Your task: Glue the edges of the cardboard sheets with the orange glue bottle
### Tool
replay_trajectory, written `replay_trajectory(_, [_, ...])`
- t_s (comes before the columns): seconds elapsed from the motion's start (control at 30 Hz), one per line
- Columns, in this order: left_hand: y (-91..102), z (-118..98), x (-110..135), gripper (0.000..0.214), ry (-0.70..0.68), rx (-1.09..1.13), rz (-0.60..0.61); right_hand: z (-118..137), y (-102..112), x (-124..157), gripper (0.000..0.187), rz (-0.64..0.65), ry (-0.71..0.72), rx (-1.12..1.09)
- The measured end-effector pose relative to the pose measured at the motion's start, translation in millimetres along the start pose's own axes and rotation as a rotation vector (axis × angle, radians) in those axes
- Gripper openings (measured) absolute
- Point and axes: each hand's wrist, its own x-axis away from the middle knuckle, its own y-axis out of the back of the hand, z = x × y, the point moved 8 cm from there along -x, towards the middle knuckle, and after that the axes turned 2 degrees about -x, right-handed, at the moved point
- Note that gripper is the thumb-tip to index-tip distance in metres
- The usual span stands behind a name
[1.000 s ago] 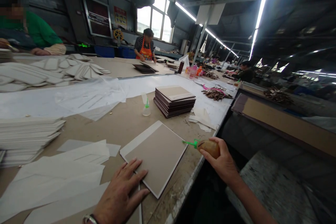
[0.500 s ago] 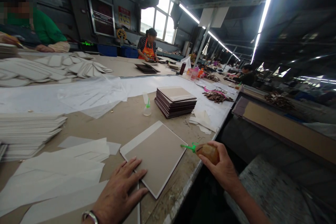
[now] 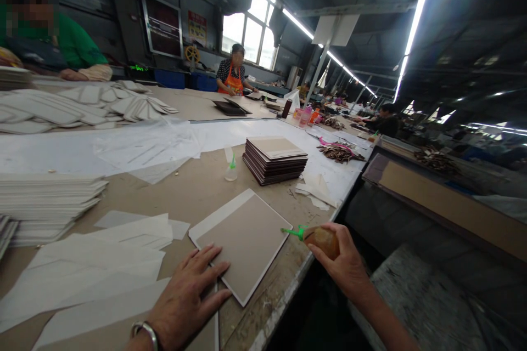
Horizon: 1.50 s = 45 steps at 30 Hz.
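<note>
My right hand (image 3: pixel 343 255) is wrapped round a squeeze glue bottle (image 3: pixel 323 241) with amber contents and a green nozzle. The nozzle tip is over the right edge of a beige rectangular panel (image 3: pixel 251 247), which has a pale strip along its upper left side; whether tip and panel touch I cannot tell. My left hand (image 3: pixel 193 296) lies with spread fingers on the panel's lower left edge. Another beige panel lies partly under that hand and forearm. Beyond the panel stand a small clear bottle (image 3: pixel 231 173) with a green nozzle and a stack of dark-edged panels (image 3: pixel 275 162).
Loose white sheets (image 3: pixel 99 274) and a stack of pale pieces (image 3: pixel 49 205) lie at the left. Paper scraps (image 3: pixel 317 192) sit near the table's right edge. A person in green works at far left; a person in an orange apron (image 3: pixel 233 79) stands across the table.
My right hand has moved slightly left with the glue bottle, its nozzle tip shifting a little along the panel's edge. My left hand stays on the panel.
</note>
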Motion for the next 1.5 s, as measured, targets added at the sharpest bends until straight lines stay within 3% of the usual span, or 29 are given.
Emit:
replay_trajectory(0.27, [-0.5, 0.9, 0.1, 0.036, -0.001, 0.008, -0.001, -7.1, -1.2, -9.0, 0.035, -0.040, 0.008, 0.004])
replay_trajectory(0.87, [-9.1, 6.6, 4.3, 0.036, 0.052, 0.045, 0.041, 7.8, -1.0, -3.3, 0.033, 0.005, 0.003, -0.033])
replay_trajectory(1.23, [-11.3, 6.4, 2.8, 0.034, 0.104, 0.099, 0.113, 31.6, -7.8, 29.9, 0.035, 0.119, -0.040, -0.100])
replay_trajectory(1.5, [-6.6, 0.9, -4.6, 0.032, 0.163, 0.158, 0.204, 59.7, -14.5, 48.0, 0.036, 0.200, 0.014, -0.132])
